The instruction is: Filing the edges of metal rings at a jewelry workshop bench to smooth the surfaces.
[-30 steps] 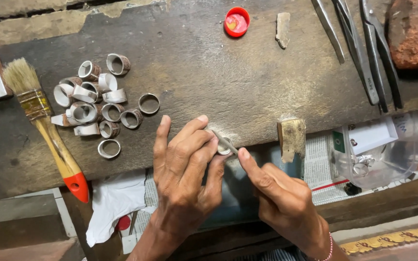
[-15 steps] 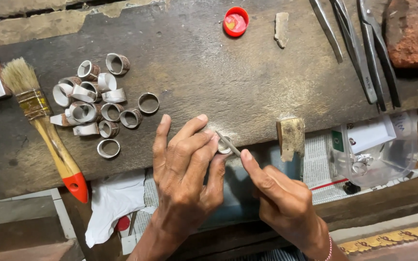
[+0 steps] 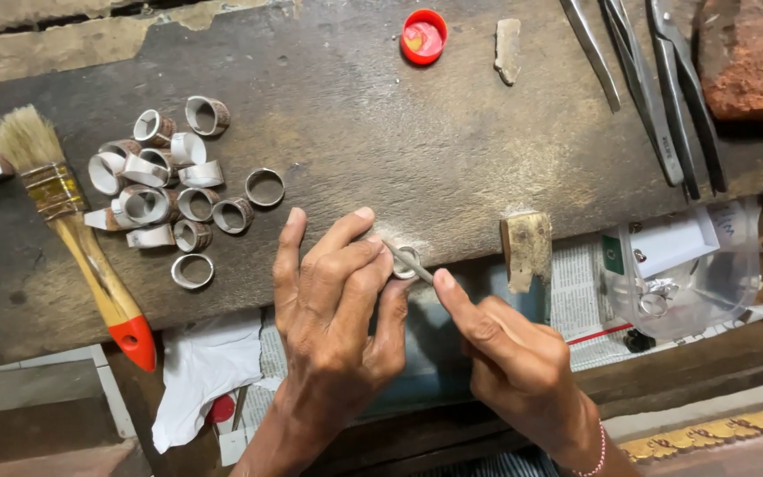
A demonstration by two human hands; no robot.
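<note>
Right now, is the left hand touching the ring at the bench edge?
Touching. The head view shows the left hand with its fingertips pressed on the ring, no gap, while the right hand works a thin tool in it.

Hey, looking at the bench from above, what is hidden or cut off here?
- Head view: the ring at the bench edge is half covered by the left hand.
- The thin file runs under the right hand; its handle is hidden.
- The pliers are cut off by the top edge.
- The clear bag blurs its small contents.
</note>
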